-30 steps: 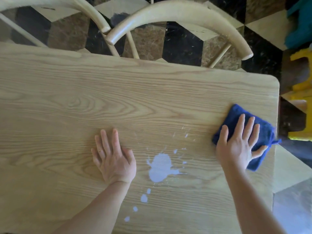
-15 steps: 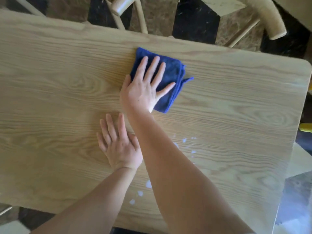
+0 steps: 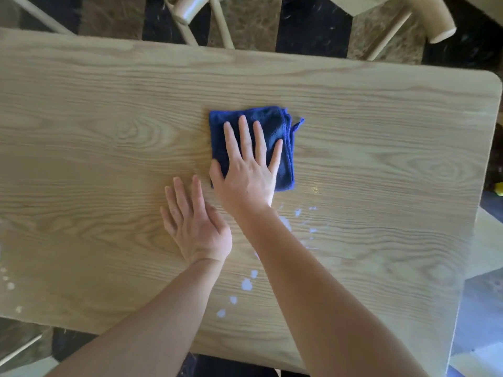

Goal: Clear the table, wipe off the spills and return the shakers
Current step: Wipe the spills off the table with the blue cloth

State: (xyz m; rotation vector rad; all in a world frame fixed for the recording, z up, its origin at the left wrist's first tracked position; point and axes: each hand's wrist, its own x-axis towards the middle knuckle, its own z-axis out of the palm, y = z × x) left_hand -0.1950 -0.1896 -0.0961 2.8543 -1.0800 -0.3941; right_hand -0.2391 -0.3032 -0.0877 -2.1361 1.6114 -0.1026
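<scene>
The right hand (image 3: 246, 172) lies flat, fingers spread, its grip wide open and pressing the folded blue cloth (image 3: 275, 126) onto the worktop (image 3: 381, 131) at frame centre; half a second ago the cloth sat nearer the far edge. The left hand (image 3: 194, 227) stays flat and empty just below-left. White spill drops (image 3: 246, 284) remain between the forearms and right of the wrist.
</scene>
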